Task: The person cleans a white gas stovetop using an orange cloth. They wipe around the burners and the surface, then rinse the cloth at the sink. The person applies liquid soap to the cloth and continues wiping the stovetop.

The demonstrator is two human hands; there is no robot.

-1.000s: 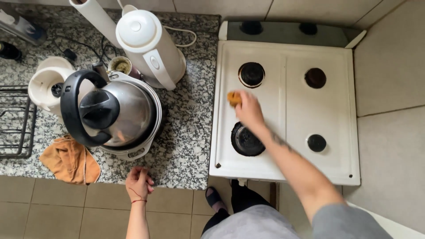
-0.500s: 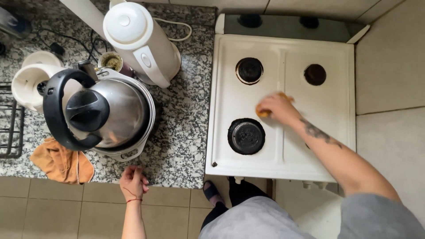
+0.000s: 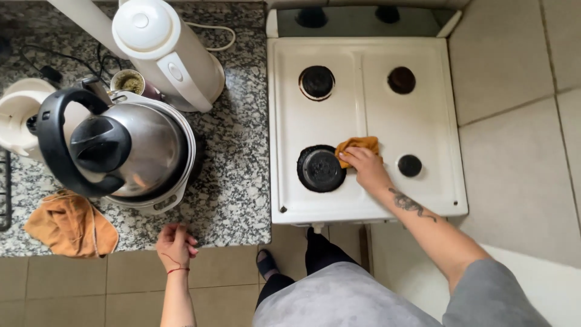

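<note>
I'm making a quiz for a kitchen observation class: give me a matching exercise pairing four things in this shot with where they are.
Things:
1. small orange cloth
2. steel kettle
3. left hand
4. crumpled orange towel

Places:
A. on the granite counter's front edge
B. under the right hand on the white stove
C. near the counter's front left corner
D. on the counter, left of the stove

Pairs: 1-B, 2-D, 3-A, 4-C

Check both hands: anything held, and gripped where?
The right hand presses an orange cloth onto the white stove top, fingers over its near edge. The left hand holds nothing, resting at the granite counter's edge.
</note>
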